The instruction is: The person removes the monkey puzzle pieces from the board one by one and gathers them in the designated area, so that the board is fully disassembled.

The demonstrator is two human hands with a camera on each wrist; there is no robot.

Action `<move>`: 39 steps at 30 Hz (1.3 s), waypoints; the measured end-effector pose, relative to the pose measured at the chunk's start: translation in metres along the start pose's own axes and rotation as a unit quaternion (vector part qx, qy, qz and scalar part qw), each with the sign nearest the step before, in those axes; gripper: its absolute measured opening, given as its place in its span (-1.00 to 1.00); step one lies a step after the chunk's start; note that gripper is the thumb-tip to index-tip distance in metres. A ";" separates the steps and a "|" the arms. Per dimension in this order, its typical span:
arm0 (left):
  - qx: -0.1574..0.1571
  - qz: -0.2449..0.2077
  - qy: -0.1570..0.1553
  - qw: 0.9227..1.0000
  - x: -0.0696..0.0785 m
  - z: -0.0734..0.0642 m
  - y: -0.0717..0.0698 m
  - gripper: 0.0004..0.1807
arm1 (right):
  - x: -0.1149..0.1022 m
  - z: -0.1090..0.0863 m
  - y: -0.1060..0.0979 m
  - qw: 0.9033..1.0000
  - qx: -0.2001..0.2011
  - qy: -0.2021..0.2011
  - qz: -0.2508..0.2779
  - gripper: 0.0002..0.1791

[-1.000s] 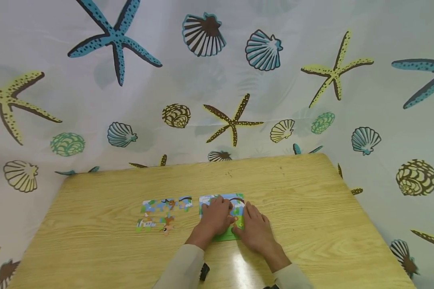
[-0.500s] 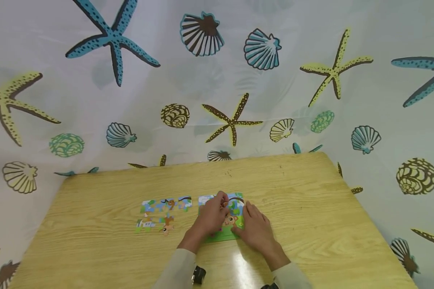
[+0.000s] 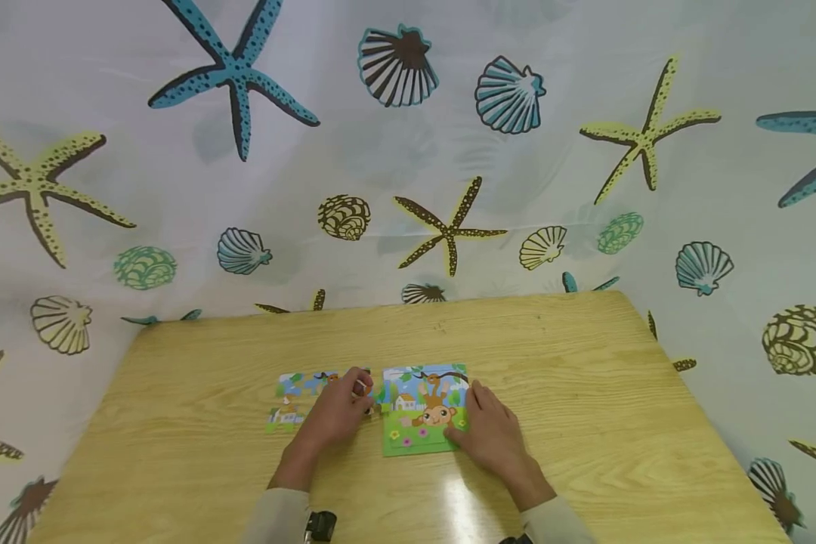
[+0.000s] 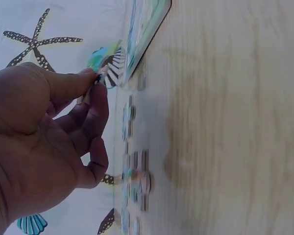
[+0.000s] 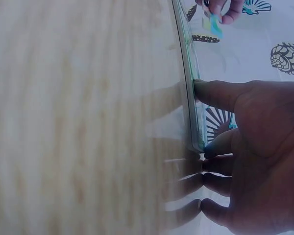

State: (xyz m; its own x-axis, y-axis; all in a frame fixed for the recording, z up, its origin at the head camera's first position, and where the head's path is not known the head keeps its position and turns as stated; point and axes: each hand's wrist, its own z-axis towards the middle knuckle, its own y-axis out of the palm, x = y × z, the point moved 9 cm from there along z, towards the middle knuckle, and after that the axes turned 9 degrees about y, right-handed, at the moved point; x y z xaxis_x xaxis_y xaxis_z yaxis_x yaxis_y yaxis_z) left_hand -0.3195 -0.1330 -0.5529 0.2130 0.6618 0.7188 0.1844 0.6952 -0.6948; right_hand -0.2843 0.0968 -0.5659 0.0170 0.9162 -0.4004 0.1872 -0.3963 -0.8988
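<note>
My left hand (image 3: 336, 412) pinches a jigsaw puzzle piece (image 4: 102, 58) between thumb and forefinger, raised over the table between the loose pieces and the puzzle board. Green and blue show on the piece. The flat puzzle board (image 3: 408, 452) has a green border and a picture of a hanging monkey, a house and flowers. My right hand (image 3: 493, 431) rests along its right edge. In the right wrist view the thumb (image 5: 218, 93) lies on the board's edge, and the other fingertips reach the tabletop beside the corner.
Loose puzzle pieces (image 3: 285, 415) lie left of the board, some hidden behind my left hand. Both stand on a wood-grain table (image 3: 571, 378). Behind and beside the table hangs a white cloth (image 3: 394, 151) printed with starfish and shells.
My left hand has moved left off the board and now pinches a piece near the loose ones, uncovering the monkey picture. The right hand stays at the board's right edge.
</note>
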 end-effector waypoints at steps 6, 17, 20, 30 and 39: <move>-0.001 0.100 -0.023 0.995 -0.009 -0.009 -0.008 -0.81 | 0.004 -0.001 0.001 1.000 -0.003 0.005 0.002 -0.06; 0.037 0.169 -0.020 0.985 -0.009 -0.014 -0.002 -0.76 | 0.005 0.000 0.001 1.000 0.006 0.002 -0.001 -0.07; 0.035 0.162 0.036 0.986 0.014 -0.011 0.013 -0.80 | 0.007 0.001 0.002 1.000 0.004 0.001 -0.003 -0.07; -0.048 0.207 0.119 0.970 0.052 -0.010 0.060 -0.74 | 0.008 0.001 0.001 1.000 -0.007 -0.025 0.010 -0.08; -0.039 0.195 0.088 0.976 0.051 -0.009 0.057 -0.77 | 0.008 0.003 0.000 1.000 -0.001 -0.015 0.014 -0.11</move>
State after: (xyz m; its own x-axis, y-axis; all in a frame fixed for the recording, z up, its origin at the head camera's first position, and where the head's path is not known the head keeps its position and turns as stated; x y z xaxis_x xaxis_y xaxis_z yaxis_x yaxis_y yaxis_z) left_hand -0.2892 -0.0626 -0.5560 0.4427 0.8085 0.3877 0.1278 0.3710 -0.9198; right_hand -0.2872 0.1036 -0.5696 -0.0075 0.9025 -0.4305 0.1881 -0.4216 -0.8871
